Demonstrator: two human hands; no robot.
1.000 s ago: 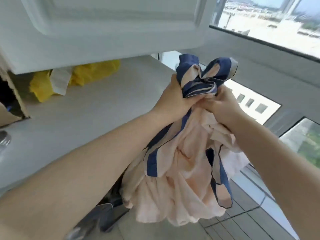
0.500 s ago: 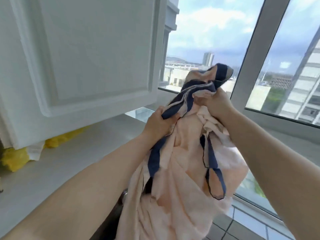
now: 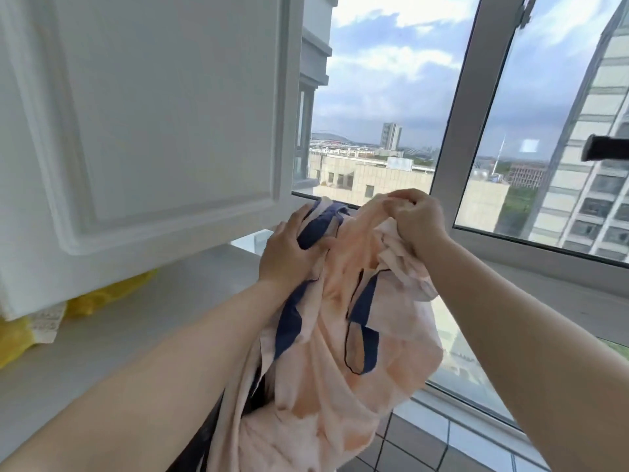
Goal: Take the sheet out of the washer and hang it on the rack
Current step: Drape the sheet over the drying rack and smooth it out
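Note:
The sheet point(image 3: 326, 362) is a bunched peach cloth with dark blue bands, hanging in front of me at chest height. My left hand point(image 3: 289, 247) grips its upper left part, fingers around a blue band. My right hand point(image 3: 417, 218) pinches a fold at the top of the bundle. The rest of the cloth hangs down between my forearms. A dark bar end point(image 3: 606, 152) pokes in at the right edge; I cannot tell whether it belongs to the rack. The washer is out of view.
A white panelled cabinet door point(image 3: 153, 131) hangs open at upper left over a grey counter point(image 3: 136, 335) with yellow bags point(image 3: 109, 299). A large window with a white frame point(image 3: 456, 131) is straight ahead. Tiled floor point(image 3: 425, 444) shows at the bottom right.
My view has tilted up from the counter to the window. My hands have shifted along the sheet's top, and the blue-banded tip that stuck up now lies folded down between them.

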